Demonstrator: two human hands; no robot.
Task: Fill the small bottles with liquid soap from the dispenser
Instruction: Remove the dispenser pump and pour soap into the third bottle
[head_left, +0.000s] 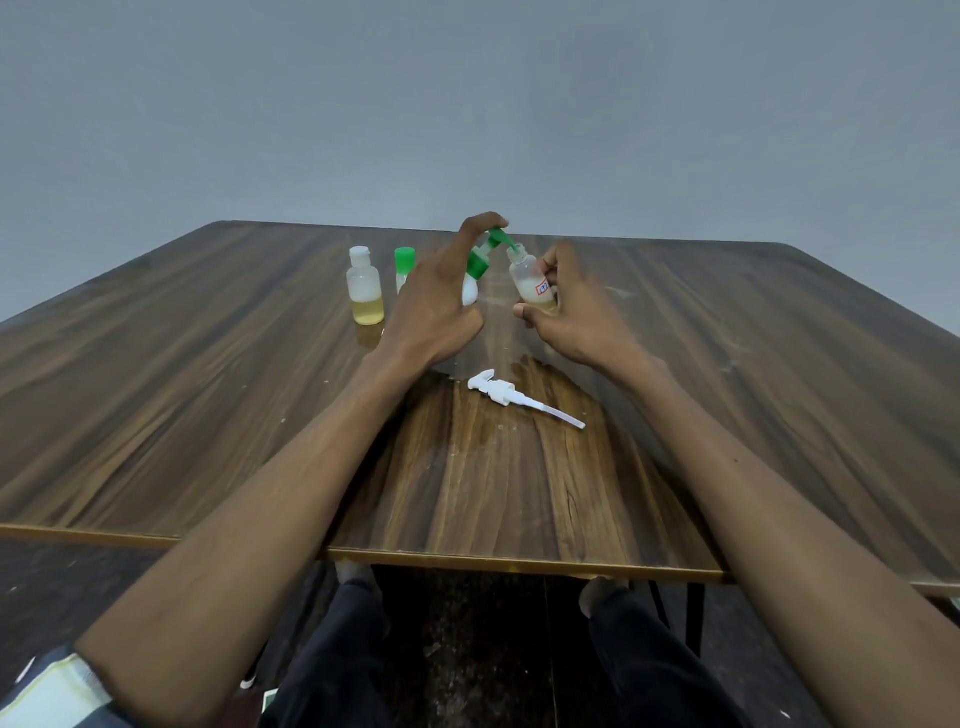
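Observation:
My left hand (434, 301) grips a white soap dispenser (471, 291) with a green pump head (496, 244), and its forefinger presses on top of the pump. The green spout points into the open neck of a small clear bottle (530, 278). My right hand (569, 306) holds this bottle tilted toward the spout. The bottle has a red-and-blue label and a little yellowish liquid at its bottom. Left of my hands stands a white-capped small bottle (365, 288) partly filled with yellow soap. Beside it a green-capped bottle (404, 265) is half hidden behind my left hand.
A loose white pump with its dip tube (511, 395) lies on the wooden table (208, 389) just in front of my hands. The table's near edge runs across the lower view, with my knees below it. A grey wall stands behind.

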